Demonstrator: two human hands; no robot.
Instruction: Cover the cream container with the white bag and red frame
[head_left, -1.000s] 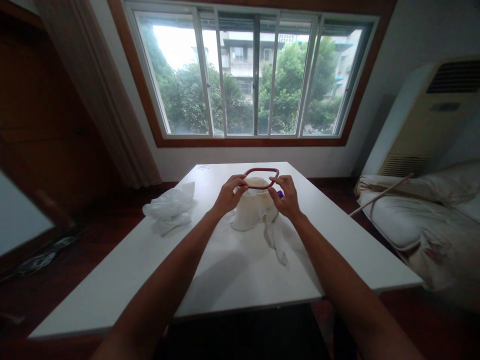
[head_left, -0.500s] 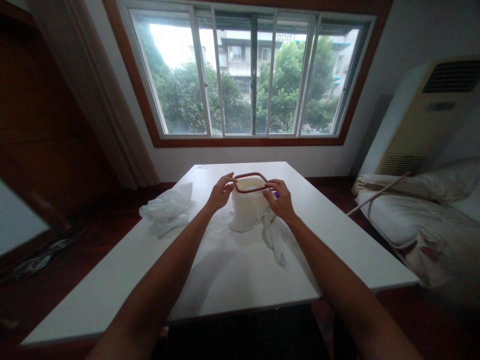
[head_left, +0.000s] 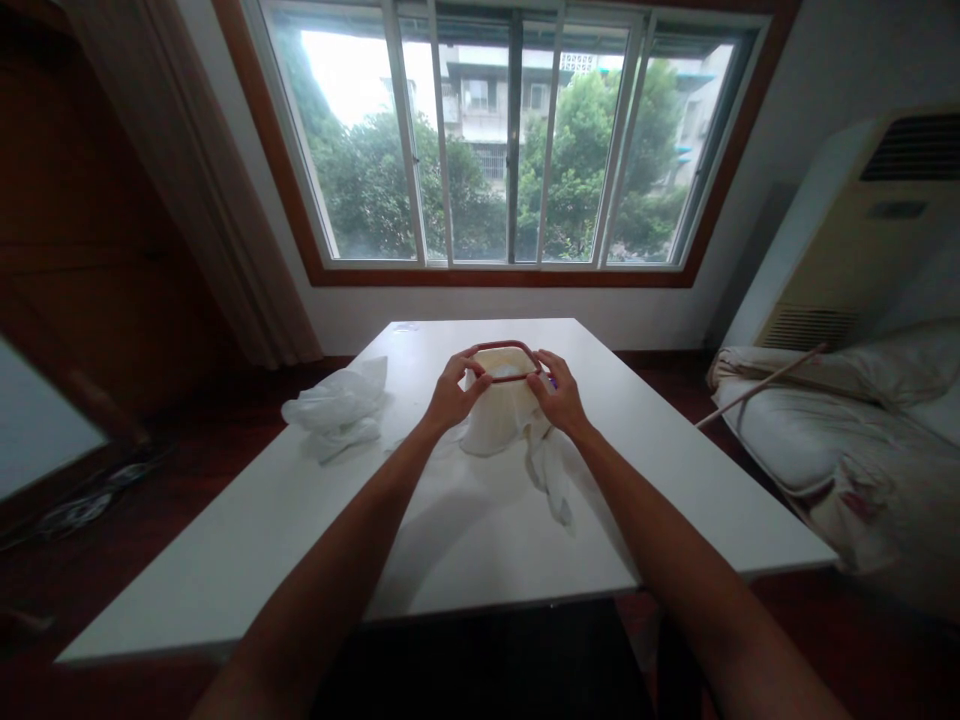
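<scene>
A reddish-brown, rounded rectangular ring (head_left: pixel 511 379) is held level between my two hands, at the top of a cream-white bin (head_left: pixel 495 420). My left hand (head_left: pixel 456 390) pinches the ring's left side, thumb at the near edge. On the opposite side my right hand (head_left: pixel 559 390) grips it the same way, with its thumb at the near right corner. A thin white plastic bag (head_left: pixel 549 475) hangs and trails from the bin's right side onto the table. Behind my right fingers a small purple thing is mostly hidden.
The bin stands on a white table (head_left: pixel 300 560). A crumpled white plastic bag (head_left: pixel 337 405) lies on the table's left side. Beyond the right edge are a covered sofa (head_left: pixel 810 430) with a stick (head_left: pixel 757 388) across it and a floor air conditioner (head_left: pixel 840 240).
The ring has come down slightly nearer to the bin's top. My left hand has shifted right along it, its thumb now on the near edge. The view has tilted a little.
</scene>
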